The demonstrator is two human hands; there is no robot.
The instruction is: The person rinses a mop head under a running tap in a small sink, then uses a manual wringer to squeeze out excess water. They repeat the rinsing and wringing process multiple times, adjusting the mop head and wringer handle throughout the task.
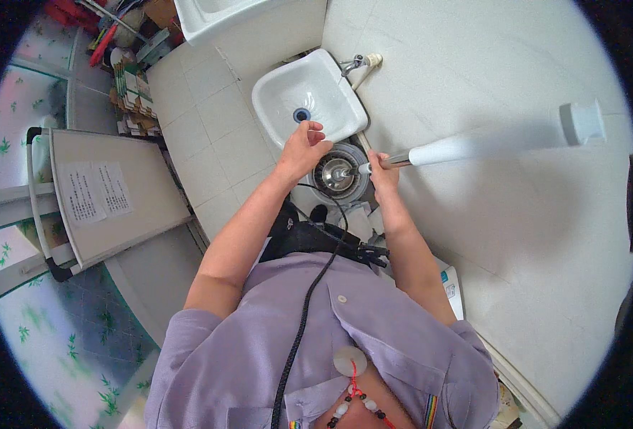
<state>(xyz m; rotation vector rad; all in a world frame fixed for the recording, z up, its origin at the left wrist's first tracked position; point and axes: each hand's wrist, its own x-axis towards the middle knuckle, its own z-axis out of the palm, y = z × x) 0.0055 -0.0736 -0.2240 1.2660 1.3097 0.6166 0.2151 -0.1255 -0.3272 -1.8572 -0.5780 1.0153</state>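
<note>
My right hand [384,174] grips the lower steel part of a mop pole [456,150], whose white upper section slants up and to the right. The pole's foot sits over the round steel basket [330,176] of a grey spin-mop bucket [360,190]. The mop's fibres are mostly hidden inside the basket. My left hand [304,147] hovers above the bucket's left side, near the front edge of a white sink, with its fingers loosely bent and nothing in them.
The white sink [279,88] with a metal tap [355,63] stands against the wall [482,69]. A larger white basin [214,21] is beyond it. To the left are a whiteboard [150,166] with papers and stacked cardboard [134,91]. A black cord [308,300] hangs before me.
</note>
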